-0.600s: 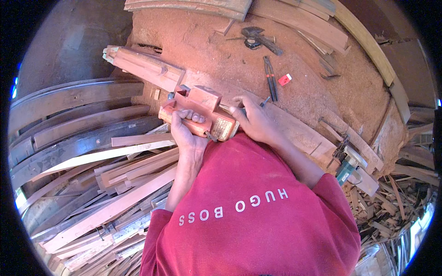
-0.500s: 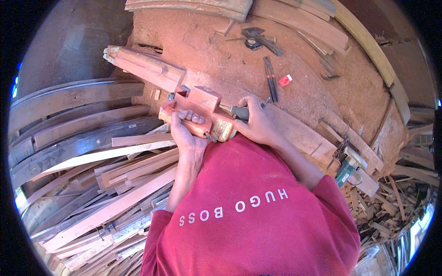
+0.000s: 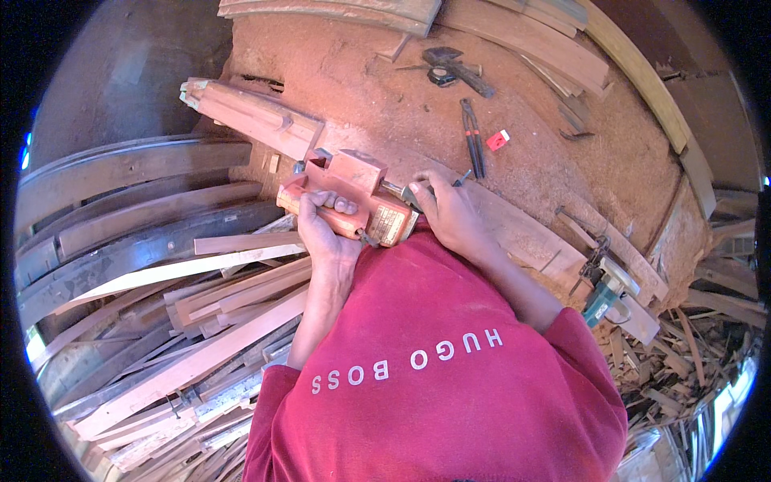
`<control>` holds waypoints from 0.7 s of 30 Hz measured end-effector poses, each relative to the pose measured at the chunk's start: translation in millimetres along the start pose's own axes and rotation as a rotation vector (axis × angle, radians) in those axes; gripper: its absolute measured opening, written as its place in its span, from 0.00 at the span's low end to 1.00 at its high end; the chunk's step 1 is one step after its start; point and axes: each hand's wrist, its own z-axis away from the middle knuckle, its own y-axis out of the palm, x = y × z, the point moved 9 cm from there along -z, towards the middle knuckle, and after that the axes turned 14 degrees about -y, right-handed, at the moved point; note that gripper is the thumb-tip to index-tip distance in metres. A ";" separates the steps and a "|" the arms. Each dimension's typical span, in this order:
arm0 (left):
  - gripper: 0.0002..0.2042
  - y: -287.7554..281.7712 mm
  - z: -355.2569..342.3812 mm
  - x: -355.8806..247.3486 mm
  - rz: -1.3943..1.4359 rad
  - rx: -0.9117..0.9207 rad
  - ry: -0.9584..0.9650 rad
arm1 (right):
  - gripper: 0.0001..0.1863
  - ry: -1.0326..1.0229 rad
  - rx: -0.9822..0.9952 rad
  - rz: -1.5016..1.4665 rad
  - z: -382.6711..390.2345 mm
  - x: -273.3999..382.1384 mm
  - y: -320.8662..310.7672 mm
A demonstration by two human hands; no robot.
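An orange power tool (image 3: 353, 173), shaped like an electric hand planer, rests against the front of my red shirt. A pale label plate (image 3: 391, 226) shows on its near side. My left hand (image 3: 321, 213) is wrapped round its handle, the fingers curled over the top. At the tool's right side, my right hand (image 3: 450, 210) has its fingers closed round a dark cylindrical piece with a metal tip (image 3: 391, 187), like a screwdriver. That tip points at the orange body; whether it touches is unclear. A thin end of the piece (image 3: 463, 178) sticks out beyond my fingers.
Pliers with red-marked handles (image 3: 472, 138) and a small red box (image 3: 498, 140) lie on the sawdust ahead. Farther off is a hammer-like tool (image 3: 458, 71). A teal power tool (image 3: 604, 301) sits at the right. Stacked boards (image 3: 193, 361) fill the left.
My right hand has rolled on the dark piece: its thumb and fingers sit higher, and the wrist has turned. The left hand and the orange tool have stayed almost still.
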 end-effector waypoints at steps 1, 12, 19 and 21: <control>0.06 0.4 1.1 -0.6 -0.003 -0.006 0.005 | 0.16 -0.062 -0.033 -0.003 0.8 -5.5 4.0; 0.07 9.3 7.7 -1.8 -0.043 -0.014 -0.001 | 0.17 -0.233 0.027 0.013 4.6 12.7 -0.4; 0.07 3.1 2.8 -4.2 -0.045 -0.022 -0.001 | 0.17 -0.194 -0.091 -0.112 5.8 9.5 -2.1; 0.07 4.0 3.0 -3.5 -0.046 -0.017 -0.010 | 0.17 -0.291 -0.132 -0.079 10.0 15.6 -5.1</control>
